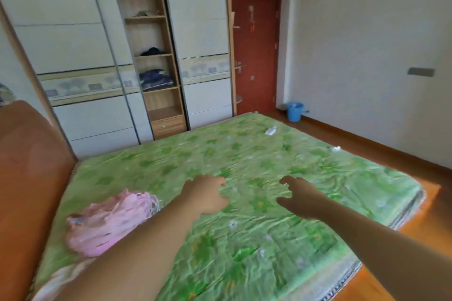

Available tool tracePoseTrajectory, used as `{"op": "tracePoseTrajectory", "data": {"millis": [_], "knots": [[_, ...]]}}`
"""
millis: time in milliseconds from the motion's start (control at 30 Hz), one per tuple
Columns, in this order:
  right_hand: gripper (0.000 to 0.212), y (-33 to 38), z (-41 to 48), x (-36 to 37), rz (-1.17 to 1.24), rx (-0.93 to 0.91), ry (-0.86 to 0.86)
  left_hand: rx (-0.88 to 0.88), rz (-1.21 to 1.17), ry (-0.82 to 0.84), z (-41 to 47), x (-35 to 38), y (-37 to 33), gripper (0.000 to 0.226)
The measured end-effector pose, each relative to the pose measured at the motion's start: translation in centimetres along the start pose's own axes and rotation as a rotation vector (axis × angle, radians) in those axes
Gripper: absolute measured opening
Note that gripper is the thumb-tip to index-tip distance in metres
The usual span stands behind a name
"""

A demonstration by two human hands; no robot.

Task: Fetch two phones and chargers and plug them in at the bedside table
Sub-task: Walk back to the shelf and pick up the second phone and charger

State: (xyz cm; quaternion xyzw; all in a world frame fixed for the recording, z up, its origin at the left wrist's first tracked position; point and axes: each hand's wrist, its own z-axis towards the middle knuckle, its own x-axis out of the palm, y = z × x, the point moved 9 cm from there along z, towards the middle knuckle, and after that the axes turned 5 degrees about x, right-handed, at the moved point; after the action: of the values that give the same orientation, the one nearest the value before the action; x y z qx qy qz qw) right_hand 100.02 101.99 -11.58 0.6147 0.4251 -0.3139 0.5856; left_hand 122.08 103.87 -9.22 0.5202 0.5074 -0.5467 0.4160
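Both my arms reach out over a bed with a green patterned cover (pixel 244 239). My left hand (pixel 208 194) hovers with loosely curled fingers and holds nothing. My right hand (pixel 297 197) is beside it, fingers spread and relaxed, also empty. A small white object (pixel 270 131), possibly a charger or phone, lies far off near the foot of the bed. Another small white item (pixel 336 148) lies near the bed's right edge. The picture is too blurred to tell what either one is.
A pink fringed cloth (pixel 110 220) lies on the bed at my left, beside the brown headboard (pixel 29 178). A wardrobe with open shelves (pixel 156 68) stands behind the bed. A red door (pixel 254 51) and a blue bucket (pixel 294 111) are at the far right.
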Motion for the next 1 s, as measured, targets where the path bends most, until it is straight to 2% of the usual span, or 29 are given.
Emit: {"op": "tracePoseTrajectory", "data": {"millis": [200,400,633,733,1000], "knots": [[0.060,-16.6,-4.5,-7.0,0.056,0.306,-0.149,0.352,0.027,0.040,6.9,2.5,-17.9,0.056],[0.061,-26.4,-11.0,-12.2,0.012,0.563,-0.279,0.629,0.006,0.036,9.7,3.3,-31.5,0.055],[0.059,-30.8,-17.4,-15.4,0.006,0.807,-0.431,0.864,-0.018,0.091,10.8,4.1,-40.1,0.056],[0.058,-31.7,-18.7,-16.4,0.007,0.837,-0.517,0.934,-0.054,0.091,11.2,4.3,-42.9,0.056],[0.062,-37.8,-19.7,-18.8,-0.021,0.879,-0.550,0.994,-0.038,0.109,13.2,6.0,-50.3,0.060]]}}
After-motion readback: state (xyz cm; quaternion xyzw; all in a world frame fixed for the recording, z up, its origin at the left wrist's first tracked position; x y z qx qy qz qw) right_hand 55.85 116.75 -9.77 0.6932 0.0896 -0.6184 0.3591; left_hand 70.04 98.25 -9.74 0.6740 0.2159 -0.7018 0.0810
